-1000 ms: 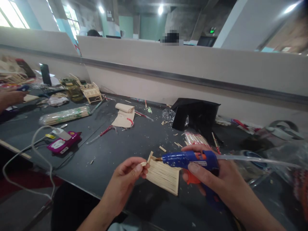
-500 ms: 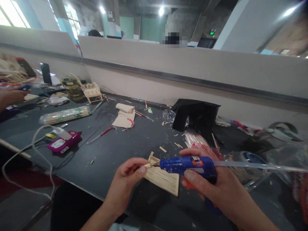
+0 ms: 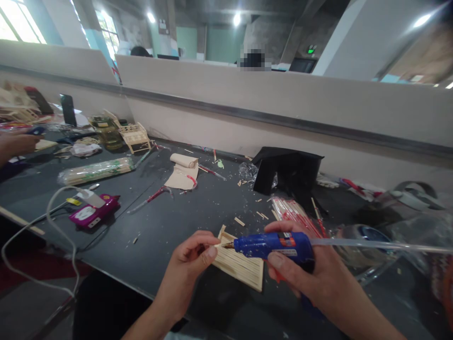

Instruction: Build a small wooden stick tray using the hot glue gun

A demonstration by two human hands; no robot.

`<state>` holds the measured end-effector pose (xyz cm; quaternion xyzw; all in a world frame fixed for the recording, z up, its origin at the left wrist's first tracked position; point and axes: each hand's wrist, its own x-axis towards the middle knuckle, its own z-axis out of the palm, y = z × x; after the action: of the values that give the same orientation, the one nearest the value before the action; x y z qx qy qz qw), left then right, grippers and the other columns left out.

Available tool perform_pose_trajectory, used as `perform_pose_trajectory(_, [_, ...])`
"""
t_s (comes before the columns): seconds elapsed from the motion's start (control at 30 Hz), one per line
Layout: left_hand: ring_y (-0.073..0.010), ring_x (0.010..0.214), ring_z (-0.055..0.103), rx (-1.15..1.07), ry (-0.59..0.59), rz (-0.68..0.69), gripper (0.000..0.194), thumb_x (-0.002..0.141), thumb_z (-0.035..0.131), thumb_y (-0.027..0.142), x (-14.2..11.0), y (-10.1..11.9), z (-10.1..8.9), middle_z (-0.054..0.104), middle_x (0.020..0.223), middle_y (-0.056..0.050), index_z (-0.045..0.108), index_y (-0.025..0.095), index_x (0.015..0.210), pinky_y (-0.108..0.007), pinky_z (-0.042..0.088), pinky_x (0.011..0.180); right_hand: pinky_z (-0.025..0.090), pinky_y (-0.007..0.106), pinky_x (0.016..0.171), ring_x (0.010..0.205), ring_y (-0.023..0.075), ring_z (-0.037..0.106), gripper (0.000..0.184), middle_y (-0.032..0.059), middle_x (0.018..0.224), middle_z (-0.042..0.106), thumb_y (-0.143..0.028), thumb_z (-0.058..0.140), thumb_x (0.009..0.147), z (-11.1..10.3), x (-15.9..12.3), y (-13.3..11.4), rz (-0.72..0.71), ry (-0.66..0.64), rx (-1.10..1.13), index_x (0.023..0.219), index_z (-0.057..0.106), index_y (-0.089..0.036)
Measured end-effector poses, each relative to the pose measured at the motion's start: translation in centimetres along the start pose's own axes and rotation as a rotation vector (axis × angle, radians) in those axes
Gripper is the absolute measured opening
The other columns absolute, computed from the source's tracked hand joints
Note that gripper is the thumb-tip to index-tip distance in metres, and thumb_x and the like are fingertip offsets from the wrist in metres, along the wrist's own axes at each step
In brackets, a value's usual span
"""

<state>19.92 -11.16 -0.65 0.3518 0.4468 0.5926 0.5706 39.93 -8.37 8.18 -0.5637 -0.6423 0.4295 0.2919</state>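
Observation:
My right hand is wrapped round a blue hot glue gun, whose metal nozzle points left. A clear glue stick runs out of its back end. Thumb and forefinger of my left hand pinch a small pale piece of wooden stick, mostly hidden by the fingertips, right at the nozzle. Beneath both hands a flat panel of wooden sticks lies on the dark table, with a short stick standing up at its far left corner.
Short stick offcuts and a packet of red-wrapped sticks lie beyond the panel. Further off are a black folded sheet, sandpaper, a purple power strip with a white cable, and a small wooden chair model. Another person's hand is at far left.
The glue gun has shifted very slightly left in my right hand's grip, its nozzle still by my left fingertips. Otherwise things look the same.

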Motion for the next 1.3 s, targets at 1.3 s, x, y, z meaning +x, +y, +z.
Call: perform_pose_trajectory(1.3, [-0.0158, 0.089, 0.051, 0.006, -0.098, -0.02, 0.008, 0.079, 0.065, 0.024, 0.3, -0.7, 0.8, 0.056, 0.094, -0.003, 0.07, 0.021, 0.084, -0.025, 0.04, 0.078, 0.043, 0.026, 0.053, 0.052, 0.0132, 0.05, 0.023, -0.0038, 0.062, 0.055, -0.044, 0.05, 0.086, -2.0, -0.1, 2.4, -0.062, -0.078, -0.233, 0.097, 0.045, -0.024])
